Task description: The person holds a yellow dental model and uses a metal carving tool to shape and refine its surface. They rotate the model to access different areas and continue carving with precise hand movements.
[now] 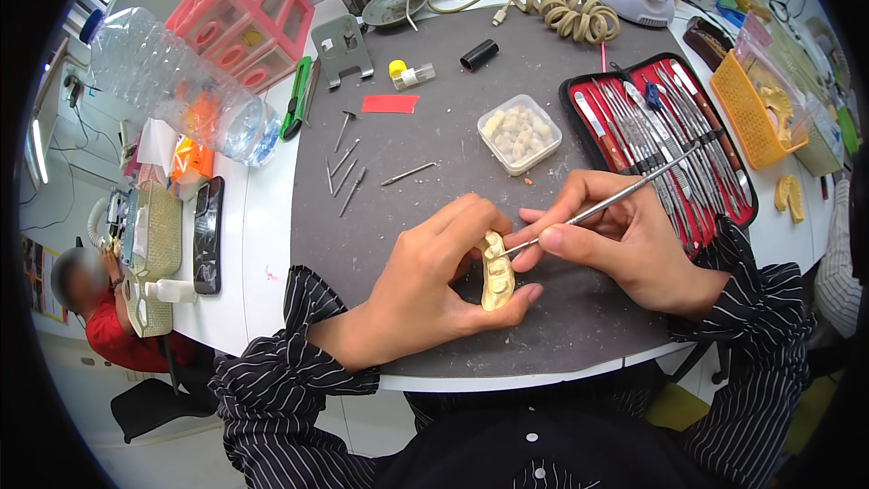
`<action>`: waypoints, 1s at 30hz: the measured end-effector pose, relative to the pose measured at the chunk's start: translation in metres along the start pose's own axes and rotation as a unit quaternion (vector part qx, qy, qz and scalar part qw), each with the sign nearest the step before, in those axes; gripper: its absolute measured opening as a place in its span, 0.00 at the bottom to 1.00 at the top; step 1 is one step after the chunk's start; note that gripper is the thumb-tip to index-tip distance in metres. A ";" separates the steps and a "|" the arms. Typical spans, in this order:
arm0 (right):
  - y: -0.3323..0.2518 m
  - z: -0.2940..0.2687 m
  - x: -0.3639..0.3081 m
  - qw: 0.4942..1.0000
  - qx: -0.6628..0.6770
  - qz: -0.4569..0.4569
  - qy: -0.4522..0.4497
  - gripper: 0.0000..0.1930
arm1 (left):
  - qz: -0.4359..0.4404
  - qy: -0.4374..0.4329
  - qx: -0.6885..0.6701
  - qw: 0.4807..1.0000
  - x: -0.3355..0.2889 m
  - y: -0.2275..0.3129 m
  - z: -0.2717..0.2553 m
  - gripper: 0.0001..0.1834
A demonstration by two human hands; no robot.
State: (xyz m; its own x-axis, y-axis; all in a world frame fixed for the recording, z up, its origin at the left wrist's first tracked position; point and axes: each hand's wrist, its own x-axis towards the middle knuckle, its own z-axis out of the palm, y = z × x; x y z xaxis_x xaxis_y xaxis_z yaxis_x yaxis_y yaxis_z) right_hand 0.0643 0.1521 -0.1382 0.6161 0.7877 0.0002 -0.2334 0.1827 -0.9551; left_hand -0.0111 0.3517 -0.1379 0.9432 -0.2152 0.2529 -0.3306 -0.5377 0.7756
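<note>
My left hand [444, 267] is closed round a yellowish dental model [497, 282] with a row of teeth, held upright above the grey mat. Between the thumb and fingers of my right hand [615, 240] is a slim metal dental carving instrument [625, 193], gripped like a pen. Its tip meets the model's teeth, or comes very close to them. Beyond my hands stands a clear plastic box [520, 134] holding several tooth-coloured pieces. A red-lined case of dental instruments [665, 145] lies open beside my right hand.
Several metal burs [344, 167] lie loose on the grey mat [425, 54]. At the left are a large clear bottle [172, 77], a green cutter [296, 100] and a black phone [209, 235]. A coiled cord [579, 18] and a yellow basket [747, 113] sit farther back. A person in red sits far left.
</note>
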 end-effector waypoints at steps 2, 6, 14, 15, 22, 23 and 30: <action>-0.002 0.001 0.001 1.000 -0.002 0.000 0.014 0.08 | 0.003 0.001 -0.002 1.000 0.000 -0.001 -0.001 0.23; -0.003 0.002 0.001 1.000 -0.017 -0.003 0.023 0.08 | 0.008 0.006 -0.008 1.000 0.001 -0.001 -0.002 0.24; -0.001 0.001 -0.001 1.000 -0.001 0.010 0.014 0.08 | 0.018 -0.001 0.005 1.000 0.000 -0.003 0.000 0.24; -0.001 0.000 -0.002 1.000 0.000 0.015 0.016 0.09 | 0.026 -0.002 0.011 1.000 0.001 -0.003 0.000 0.23; -0.004 -0.001 0.003 0.999 -0.003 0.051 -0.003 0.08 | 0.068 0.006 0.079 0.995 -0.004 -0.003 0.003 0.24; -0.004 -0.002 0.003 0.998 -0.003 0.055 -0.005 0.08 | 0.067 0.000 0.078 0.995 -0.004 -0.003 0.003 0.24; 0.001 -0.004 0.004 0.998 0.023 0.055 -0.033 0.08 | 0.081 -0.005 0.054 0.995 -0.002 -0.003 0.002 0.24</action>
State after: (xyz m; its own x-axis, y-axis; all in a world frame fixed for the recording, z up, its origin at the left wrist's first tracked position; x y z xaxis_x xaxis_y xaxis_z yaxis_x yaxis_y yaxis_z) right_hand 0.0693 0.1527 -0.1400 0.5344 0.8411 -0.0832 -0.3324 0.1187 -0.9356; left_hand -0.0117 0.3515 -0.1418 0.8767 -0.3148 0.3637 -0.4810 -0.5791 0.6582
